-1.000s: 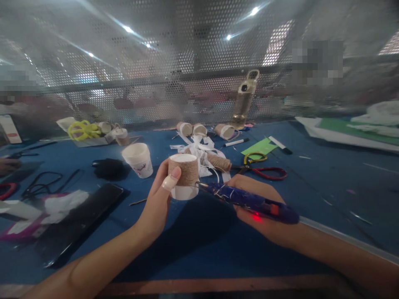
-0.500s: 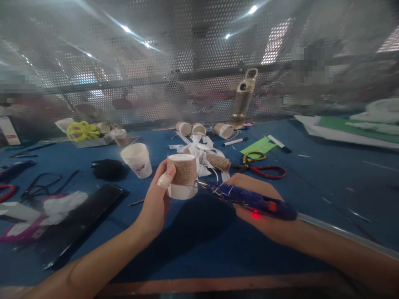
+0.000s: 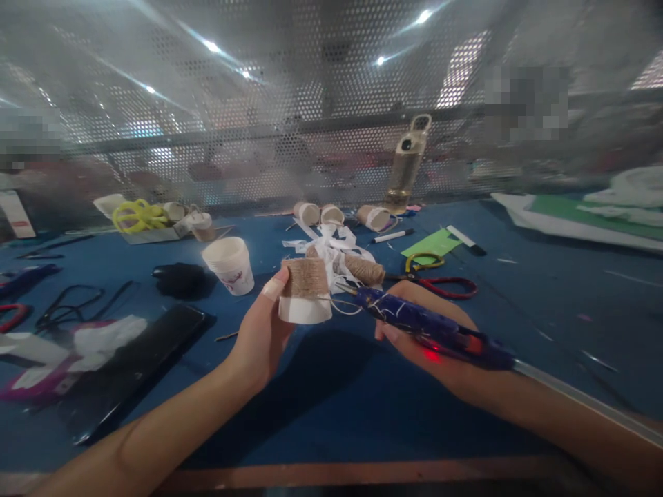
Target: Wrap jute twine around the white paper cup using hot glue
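Note:
A paper cup [image 3: 305,309], its upper part wound with brown twine, is held in my left hand [image 3: 264,331], with the thumb on its side. My right hand [image 3: 429,317] grips a dark blue glue gun [image 3: 429,324] that glows red underneath; its metal tip points at the cup from the right, a small gap away. A loose strand of twine loops from the cup toward the tip. Behind the cup lie a twine roll [image 3: 365,269] and crumpled white strips [image 3: 334,241].
Stacked paper cups [image 3: 228,266] stand left of my left hand. Red-and-yellow-handled scissors [image 3: 448,286], a green sheet [image 3: 432,245] and markers lie behind my right hand. A bottle [image 3: 405,169] stands by the mesh. A black case [image 3: 145,366] lies at left.
The glue gun has moved back to the right, its tip now apart from the cup. The cup has tilted so that its top opening no longer shows.

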Action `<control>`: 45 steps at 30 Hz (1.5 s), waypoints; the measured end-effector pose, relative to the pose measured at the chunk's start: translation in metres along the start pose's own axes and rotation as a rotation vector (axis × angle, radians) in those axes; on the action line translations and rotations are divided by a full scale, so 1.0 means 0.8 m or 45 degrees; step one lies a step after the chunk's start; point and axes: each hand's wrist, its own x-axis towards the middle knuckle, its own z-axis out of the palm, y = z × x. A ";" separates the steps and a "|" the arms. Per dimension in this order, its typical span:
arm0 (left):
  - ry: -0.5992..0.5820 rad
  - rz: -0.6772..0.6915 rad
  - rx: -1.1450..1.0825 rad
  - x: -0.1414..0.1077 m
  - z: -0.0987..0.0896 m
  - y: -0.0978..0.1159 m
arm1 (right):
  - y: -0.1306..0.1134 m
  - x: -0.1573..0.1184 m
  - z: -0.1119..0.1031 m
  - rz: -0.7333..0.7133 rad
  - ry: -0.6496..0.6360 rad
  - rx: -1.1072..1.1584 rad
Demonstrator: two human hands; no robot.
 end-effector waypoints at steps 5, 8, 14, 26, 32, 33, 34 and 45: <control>-0.199 -0.053 0.067 -0.002 -0.003 -0.006 | 0.005 -0.006 0.005 0.051 0.022 0.125; -0.269 -0.034 0.101 -0.004 -0.003 -0.009 | 0.009 -0.006 0.010 0.126 0.101 0.225; -0.281 -0.038 0.149 -0.008 -0.002 -0.010 | 0.005 -0.001 0.014 0.271 0.138 0.378; -0.280 -0.059 0.286 -0.012 -0.004 -0.012 | -0.001 0.010 0.011 0.381 0.120 0.455; -0.277 -0.068 0.279 -0.011 -0.004 -0.012 | -0.003 0.009 0.008 0.385 0.107 0.484; -0.282 -0.066 0.280 -0.011 -0.004 -0.012 | -0.002 0.009 0.008 0.386 0.100 0.493; -0.284 -0.062 0.279 -0.011 -0.004 -0.012 | -0.001 0.008 0.008 0.382 0.086 0.504; -0.283 -0.086 0.269 -0.014 -0.004 -0.011 | 0.001 0.009 0.010 0.348 0.118 0.460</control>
